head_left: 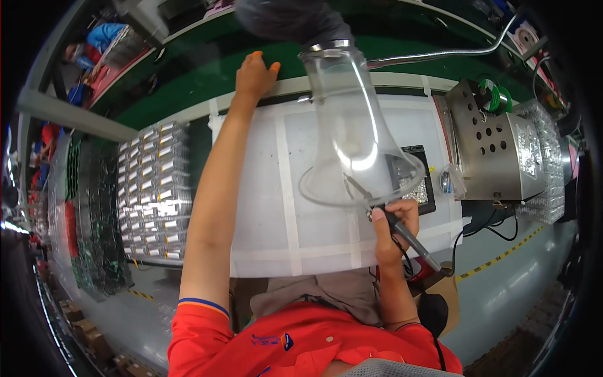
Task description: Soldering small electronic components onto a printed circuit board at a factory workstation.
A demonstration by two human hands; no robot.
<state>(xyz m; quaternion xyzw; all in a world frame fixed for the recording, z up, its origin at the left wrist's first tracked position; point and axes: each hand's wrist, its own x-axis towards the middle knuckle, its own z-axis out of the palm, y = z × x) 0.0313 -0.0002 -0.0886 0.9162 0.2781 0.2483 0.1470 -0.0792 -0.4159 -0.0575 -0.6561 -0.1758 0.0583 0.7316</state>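
I see stacked clear plastic trays of small silver-labelled parts (154, 188) on the desk's left, more clear trays (545, 169) far right, brown cardboard boxes (85, 336) on the floor lower left.

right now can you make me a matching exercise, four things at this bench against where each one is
Things:
1. left hand
2. right hand
3. stacked clear trays
4. perforated metal box

Places:
a. left of the white work mat
b. far edge of the bench, by the green strip
c. right of the mat
d. under the clear funnel hood, gripping a soldering iron

Pairs: 1-b, 2-d, 3-a, 4-c
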